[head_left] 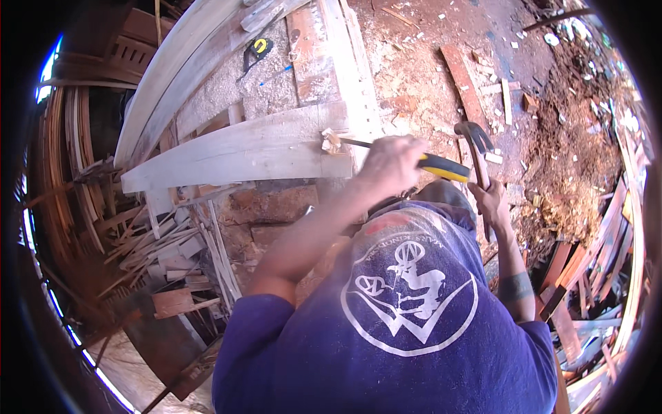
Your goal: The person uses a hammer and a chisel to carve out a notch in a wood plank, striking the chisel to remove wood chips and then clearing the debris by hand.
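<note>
My left hand (pixel 393 164) is closed round a chisel (pixel 445 168) with a black and yellow handle. Its thin blade points left, with the tip at a small clump of wood shavings (pixel 331 141) at the end of a pale tapered board (pixel 234 148). That end meets an upright pale timber (pixel 348 76). In my right hand (pixel 491 200) is a claw hammer (pixel 481 162), gripped by its wooden handle. The hammer's dark head is up and stands apart from the chisel's butt, to its right.
A yellow and black tape measure (pixel 261 47) lies on the dusty ground among long curved boards (pixel 186 58). A reddish plank (pixel 463 86) rests beyond the hammer. Offcuts (pixel 183 252) pile up at left, and more scrap wood (pixel 593 297) lies at right.
</note>
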`<state>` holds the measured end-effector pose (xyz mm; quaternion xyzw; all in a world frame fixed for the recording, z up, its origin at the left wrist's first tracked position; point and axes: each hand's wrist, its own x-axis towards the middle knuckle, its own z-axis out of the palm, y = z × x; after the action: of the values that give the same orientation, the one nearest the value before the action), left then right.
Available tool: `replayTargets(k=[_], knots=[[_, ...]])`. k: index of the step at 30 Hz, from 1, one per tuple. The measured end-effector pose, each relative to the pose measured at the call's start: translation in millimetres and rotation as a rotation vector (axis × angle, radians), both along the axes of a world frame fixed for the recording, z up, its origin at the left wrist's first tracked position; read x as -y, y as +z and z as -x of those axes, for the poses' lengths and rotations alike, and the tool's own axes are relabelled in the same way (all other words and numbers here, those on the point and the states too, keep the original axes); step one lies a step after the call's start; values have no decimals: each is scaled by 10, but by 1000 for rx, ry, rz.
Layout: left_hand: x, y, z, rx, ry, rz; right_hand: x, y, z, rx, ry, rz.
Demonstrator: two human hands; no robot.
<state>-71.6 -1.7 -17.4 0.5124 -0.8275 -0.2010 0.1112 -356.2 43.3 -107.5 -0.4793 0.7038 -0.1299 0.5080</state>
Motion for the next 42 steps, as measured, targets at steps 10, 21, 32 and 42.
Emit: replayTargets(k=[10,21,32,42], knots=[[236,-391,20,-17,46,18,-298,89,241,-33,-141,-51],[248,-623,52,-84,121,230,-180,67,193,-27,-124,-102],[293,-599,82,-22,147,244,-59,0,186,-4,-119,-130],[423,-531,163,-29,288,195,-14,118,161,62,-257,31]])
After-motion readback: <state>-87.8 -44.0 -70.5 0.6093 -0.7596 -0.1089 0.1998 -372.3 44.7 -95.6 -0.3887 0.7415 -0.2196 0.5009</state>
